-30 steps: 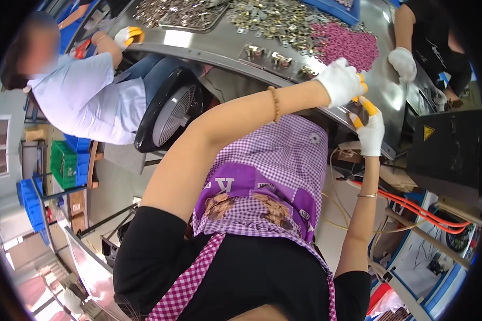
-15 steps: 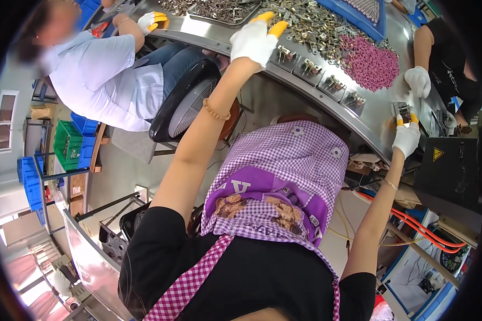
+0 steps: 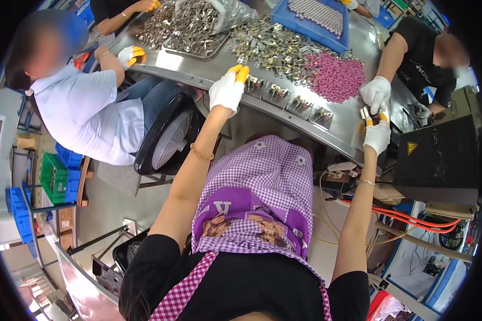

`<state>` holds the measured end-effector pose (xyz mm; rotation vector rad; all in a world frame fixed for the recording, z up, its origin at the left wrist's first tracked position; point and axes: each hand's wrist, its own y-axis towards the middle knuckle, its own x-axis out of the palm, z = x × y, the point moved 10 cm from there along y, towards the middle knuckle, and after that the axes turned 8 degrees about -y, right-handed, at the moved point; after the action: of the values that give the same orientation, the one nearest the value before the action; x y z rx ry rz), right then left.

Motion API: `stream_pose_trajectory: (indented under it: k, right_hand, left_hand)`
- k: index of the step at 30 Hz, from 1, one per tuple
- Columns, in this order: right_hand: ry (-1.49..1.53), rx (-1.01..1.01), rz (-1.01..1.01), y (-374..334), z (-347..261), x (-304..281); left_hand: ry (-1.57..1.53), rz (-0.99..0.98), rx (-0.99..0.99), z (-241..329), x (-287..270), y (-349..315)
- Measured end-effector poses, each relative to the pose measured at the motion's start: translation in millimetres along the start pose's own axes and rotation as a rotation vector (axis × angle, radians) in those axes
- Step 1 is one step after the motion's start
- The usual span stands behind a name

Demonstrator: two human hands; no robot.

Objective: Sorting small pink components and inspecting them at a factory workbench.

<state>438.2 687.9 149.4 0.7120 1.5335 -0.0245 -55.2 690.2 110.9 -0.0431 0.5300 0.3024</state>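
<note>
Along the left side sits a co-worker [image 3: 83, 109] in a smooth pale-blue shirt, a white glove with yellow fingertips [image 3: 126, 56] at the rim of the shiny sheet-metal desk [image 3: 198, 68]. Next to this person stands a glossy black chair with a grey slatted back [image 3: 171, 131]. Further right, a shallow metal tray [image 3: 211, 55] is heaped with thin silvery parts, and a crinkled clear plastic bag [image 3: 238, 15] lies behind it.

Near the desk's front edge is the left hand [image 3: 226, 91], in a white knit glove with yellow fingertips; its fingers lie close together, but I cannot tell whether anything is pinched between them. Just right of it, four small silver-and-brass metal assemblies [image 3: 277, 91], each on a square plate, form a row along the edge. Behind them spreads a loose, glinting pile of flat metal tabs [image 3: 273, 51]; beyond that, a blue plastic tray [image 3: 310, 38] carries tight rows of pale, rounded pieces. Matte pink rings [image 3: 334, 77] form a grainy mound to the right.

At the desk's right end, the right hand [image 3: 377, 136], gloved alike, has thumb and finger clamped on a small shiny metal part [image 3: 365, 113], with another co-worker's white-gloved hand [image 3: 376, 93] right beside it. Nearby stands a flat-sided black box [image 3: 436, 160] bearing a yellow triangle.
</note>
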Motion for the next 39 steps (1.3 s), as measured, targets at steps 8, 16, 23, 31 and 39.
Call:
stream_pose_trajectory:
  k: [8, 16, 23, 31, 39]
  right_hand:
    - [-0.096, 0.006, 0.006, 16, 7, 9]
    - [-0.067, -0.123, 0.038, 7, -34, -3]
    - [0.397, -0.28, -0.186, -1, -73, 34]
    - [0.303, -0.389, -0.113, -11, -83, 36]
    - [0.235, -0.308, -0.118, -15, -75, 5]
  left_hand:
    - [0.031, 0.012, 0.059, -2, 17, 9]
    - [0.234, -0.068, 0.251, 32, 25, 59]
    - [0.323, -0.02, 0.489, 28, 55, 89]
    - [0.258, -0.22, 0.483, 13, 59, 107]
    - [0.269, -0.182, 0.28, 4, 38, 118]
